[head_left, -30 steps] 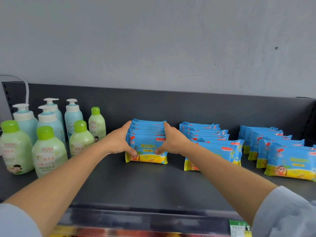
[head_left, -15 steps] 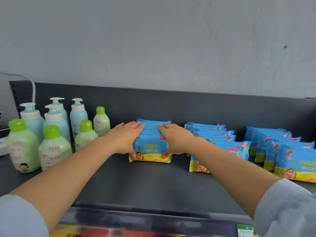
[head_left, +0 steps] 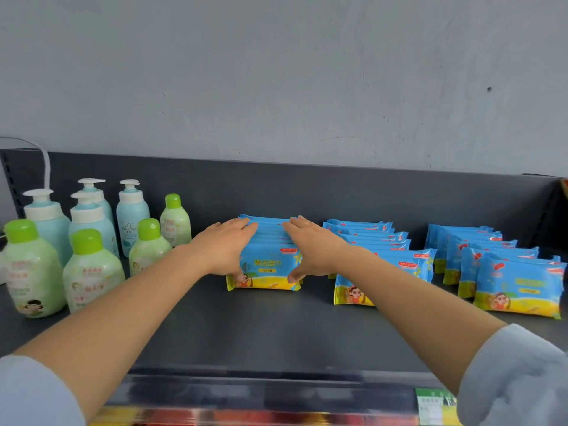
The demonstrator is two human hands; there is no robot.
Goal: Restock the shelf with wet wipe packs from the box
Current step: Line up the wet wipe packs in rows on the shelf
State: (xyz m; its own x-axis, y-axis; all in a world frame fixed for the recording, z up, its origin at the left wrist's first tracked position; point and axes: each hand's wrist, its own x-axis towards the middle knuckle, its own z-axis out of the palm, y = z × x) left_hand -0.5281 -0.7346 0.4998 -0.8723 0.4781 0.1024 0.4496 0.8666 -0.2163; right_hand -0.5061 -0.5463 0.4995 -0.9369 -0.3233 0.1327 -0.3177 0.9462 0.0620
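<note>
A row of blue and yellow wet wipe packs (head_left: pixel 266 265) stands on the dark grey shelf (head_left: pixel 261 330), one behind another. My left hand (head_left: pixel 226 247) lies flat on the left part of the row's top, fingers straight, thumb down at the front pack's left edge. My right hand (head_left: pixel 310 249) lies flat on the right part, thumb down at the front pack's right edge. Two more rows of the same packs, the middle row (head_left: pixel 384 256) and the right row (head_left: pixel 507 272), stand to the right. The box is out of view.
Pale blue pump bottles (head_left: pixel 89 219) and green-capped bottles (head_left: pixel 89 269) crowd the shelf's left end. A grey wall rises behind the shelf's low back panel (head_left: pixel 307 192). A green price label (head_left: pixel 433 404) sits on the shelf's front edge at the lower right.
My hands moved from gripping the row's sides to lying flat on top of it with straight fingers. The row itself stays in place.
</note>
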